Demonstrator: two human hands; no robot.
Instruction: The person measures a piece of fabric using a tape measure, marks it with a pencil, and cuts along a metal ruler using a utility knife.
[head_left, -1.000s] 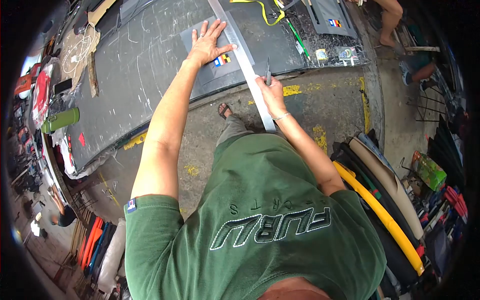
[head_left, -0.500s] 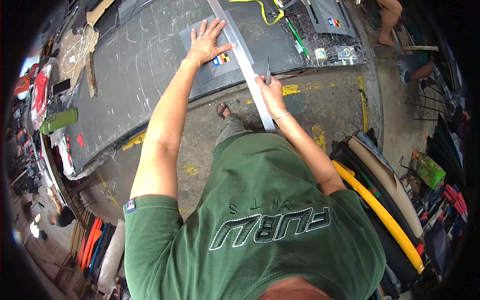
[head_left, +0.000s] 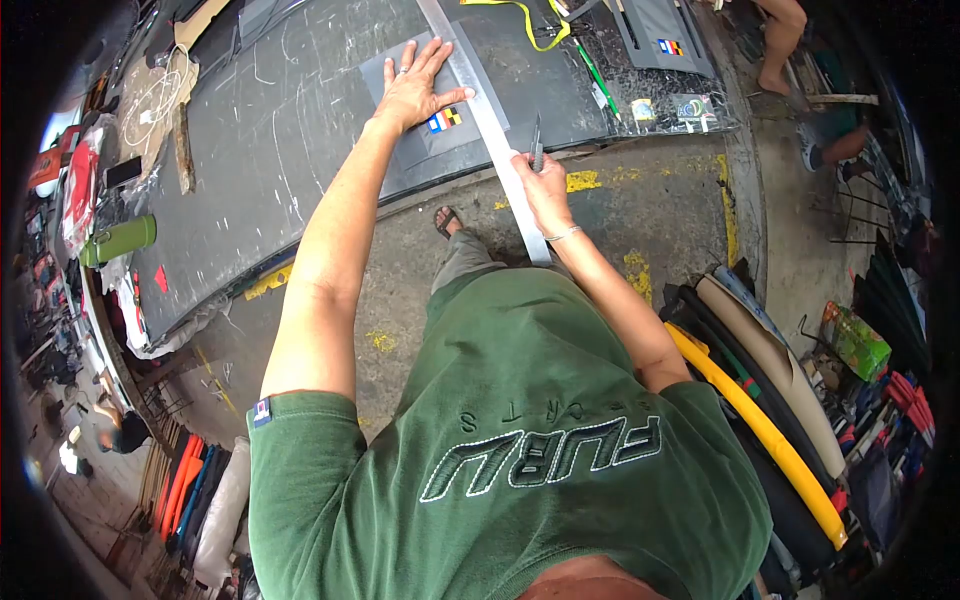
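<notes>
My left hand (head_left: 411, 95) lies flat with fingers spread on a grey sheet (head_left: 408, 160) that bears a small patch of coloured flags (head_left: 443, 121). Its thumb and fingertips reach the edge of a long metal ruler (head_left: 487, 115). The ruler crosses the sheet and sticks out past the table's near edge towards my body. Closed around a utility knife (head_left: 538, 150), my right hand (head_left: 546, 190) is beside the ruler's near part, and its fingers seem to touch it. The knife's blade points up and away from me.
The dark, scratched worktable (head_left: 240, 180) carries a yellow tape measure (head_left: 530, 25), a green pencil (head_left: 597, 80), another grey piece with a flag patch (head_left: 660, 40), a phone (head_left: 123, 173) and a green bottle (head_left: 120, 241). Rolls of material (head_left: 770, 420) stand at right. Other people's limbs show at the edges.
Almost nothing differs. My hands, the ruler and the knife stay in nearly the same places; the person at the far left has shifted slightly.
</notes>
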